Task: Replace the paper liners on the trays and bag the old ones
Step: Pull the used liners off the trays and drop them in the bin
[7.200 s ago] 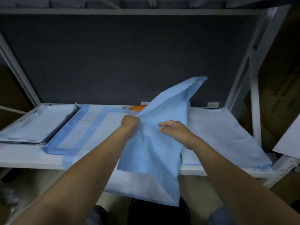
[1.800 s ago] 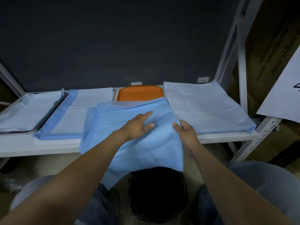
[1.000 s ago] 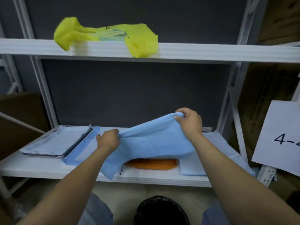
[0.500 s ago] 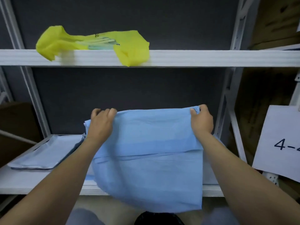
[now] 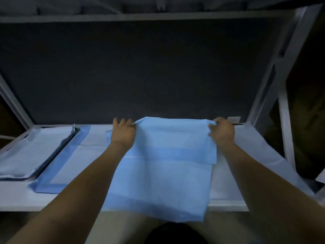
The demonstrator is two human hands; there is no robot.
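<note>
White shelf (image 5: 17, 199) against dark back panel (image 5: 158, 67), dim light. Small white tag (image 5: 233, 118) on panel behind our right hand (image 5: 222, 132); we cannot read its print. Far left: tray (image 5: 58, 154) lined with pale sheet (image 5: 26, 152); just beside it, blue-bordered sheet (image 5: 70, 164) flat on shelf. Second pale sheet (image 5: 255, 152) at right, partly under our forearm. Dark round object (image 5: 175, 233) below shelf front. Blue liner (image 5: 161, 176) spread mid-shelf, folded band across it, lower edge hanging over front. Fingers of our left hand (image 5: 123, 133) pinch its far left corner; right fingers pinch far right corner.
</note>
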